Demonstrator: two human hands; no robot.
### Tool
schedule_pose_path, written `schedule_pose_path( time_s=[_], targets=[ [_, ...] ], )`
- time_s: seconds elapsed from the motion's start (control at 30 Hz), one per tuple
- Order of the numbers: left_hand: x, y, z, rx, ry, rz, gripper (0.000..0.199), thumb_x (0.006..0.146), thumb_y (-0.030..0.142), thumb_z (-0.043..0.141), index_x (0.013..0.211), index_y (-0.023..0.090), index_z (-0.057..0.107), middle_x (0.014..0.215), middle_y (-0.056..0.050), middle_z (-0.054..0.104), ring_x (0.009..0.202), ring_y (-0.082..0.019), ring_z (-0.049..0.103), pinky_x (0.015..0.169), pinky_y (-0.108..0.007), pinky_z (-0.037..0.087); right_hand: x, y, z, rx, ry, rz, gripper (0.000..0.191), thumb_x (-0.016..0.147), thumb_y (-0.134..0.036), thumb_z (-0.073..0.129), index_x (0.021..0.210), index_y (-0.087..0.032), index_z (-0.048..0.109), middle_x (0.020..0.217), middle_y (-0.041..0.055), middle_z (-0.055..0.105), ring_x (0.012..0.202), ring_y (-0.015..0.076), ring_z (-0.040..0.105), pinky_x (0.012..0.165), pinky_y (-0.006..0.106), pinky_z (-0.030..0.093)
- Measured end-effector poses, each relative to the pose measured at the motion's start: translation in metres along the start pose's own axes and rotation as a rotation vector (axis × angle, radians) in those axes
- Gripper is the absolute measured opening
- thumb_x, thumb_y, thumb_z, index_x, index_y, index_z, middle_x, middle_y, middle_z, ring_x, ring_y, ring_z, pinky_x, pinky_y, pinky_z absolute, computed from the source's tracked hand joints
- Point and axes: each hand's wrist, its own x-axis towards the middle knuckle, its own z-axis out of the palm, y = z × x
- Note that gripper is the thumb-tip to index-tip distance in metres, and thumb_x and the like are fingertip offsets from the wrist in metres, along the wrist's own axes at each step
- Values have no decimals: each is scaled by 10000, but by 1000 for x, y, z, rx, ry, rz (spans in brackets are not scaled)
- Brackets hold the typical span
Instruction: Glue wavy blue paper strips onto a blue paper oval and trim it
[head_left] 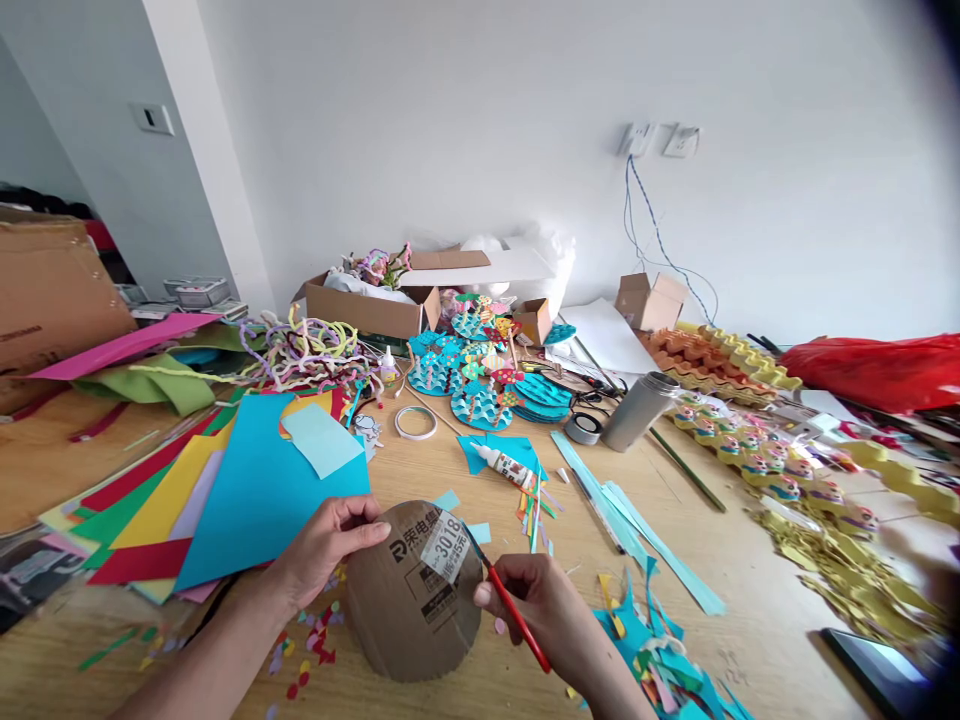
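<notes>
1. At the lower centre of the frame, over the desk [750,620]: a brown cardboard disc [397,620], printed side up, with a white label [444,547] near its upper right.
2. Left of the disc, left hand [330,545]; grip narrow, pinching the disc by its upper-left edge, thumb on top.
3. Right of the disc, right hand [536,585]; grip closed around a red tool [527,632], dark tip at the disc's right edge; exact kind of tool hard to tell.
4. Just lower left of the disc: scattered confetti [322,640].
5. Above the disc, near the centre: a glue bottle [510,467] lying on blue paper, then a white ring [415,436] further left.
6. Right of centre: pale strips [660,545], a grey tape roll [583,429] and a tilted flask [641,412].
7. Bottom right: blue scraps [660,650] and, nearer the corner, a phone [881,670].
8. Left side: fanned coloured sheets [255,480], with tangled pipe cleaners [300,345] above.
9. Upper centre: blue crafts [480,400] in front of an open box [367,318].
10. Far right: yellow egg trays [780,460] below a red bag [877,370].
11. At upper right, on the wall: sockets [637,138] with hanging cords.
</notes>
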Motion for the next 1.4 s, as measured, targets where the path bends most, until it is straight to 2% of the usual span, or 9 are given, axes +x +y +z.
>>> schedule_pose_path(
  time_s=[0.33, 0.67, 0.93, 1.4],
  targets=[
    [-1, 0, -1, 85, 10, 44, 325, 688, 437, 703, 600, 171, 539, 612, 31, 472, 616, -126, 396, 575, -247, 291, -1, 2, -1, -132, 19, -7, 491, 707, -596, 660, 542, -176, 466, 492, -37, 444, 485, 91, 400, 447, 216, 252],
    [0, -1, -2, 113, -4, 65, 313, 713, 422, 685, 603, 174, 528, 616, 33, 455, 620, -125, 379, 574, -246, 280, -1, -2, -2, -109, 28, 3, 486, 681, -612, 674, 543, -159, 567, 478, -35, 453, 463, 84, 372, 436, 218, 254],
    [-1, 1, -2, 117, -5, 47, 330, 696, 451, 696, 610, 174, 539, 613, 30, 469, 611, -126, 391, 563, -242, 279, -3, -2, -3, -130, 2, -32, 496, 689, -619, 668, 551, -165, 524, 502, -35, 443, 487, 88, 366, 449, 220, 256],
    [-2, 1, -2, -10, -3, -14, 321, 684, 426, 722, 626, 164, 546, 600, 31, 496, 580, -107, 398, 538, -239, 275, -5, -1, -4, -139, -59, -35, 496, 716, -636, 635, 616, -165, 513, 549, -34, 429, 532, 95, 366, 472, 223, 235]
  ],
)
